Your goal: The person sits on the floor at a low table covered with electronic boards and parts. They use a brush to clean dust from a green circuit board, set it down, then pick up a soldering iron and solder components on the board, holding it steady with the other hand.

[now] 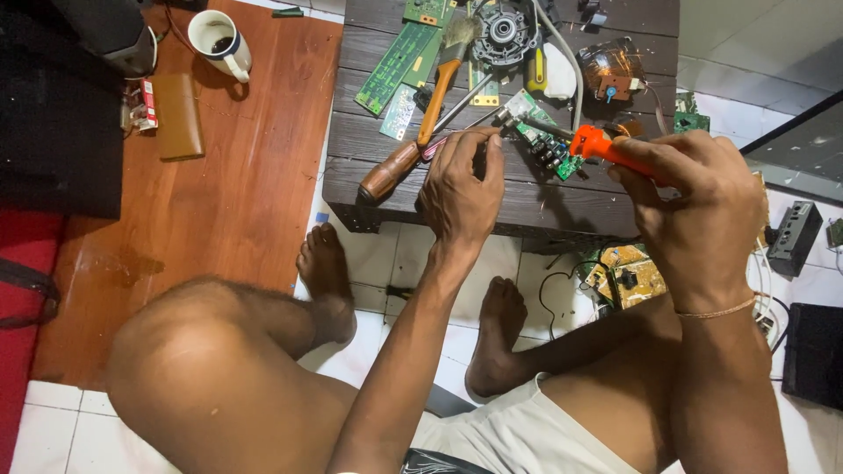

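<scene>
My right hand grips an orange-handled soldering iron whose metal tip points left onto a small green circuit board on the dark wooden table. My left hand rests on the table just left of that board, its fingers pinched on a thin rod-like piece that I cannot make out clearly. A wood-handled screwdriver lies right beside my left hand.
Several green circuit boards, a paintbrush, a round motor part and a copper coil part crowd the table. A mug and a brown wallet lie on the wood floor at left. More boards and black boxes sit at right.
</scene>
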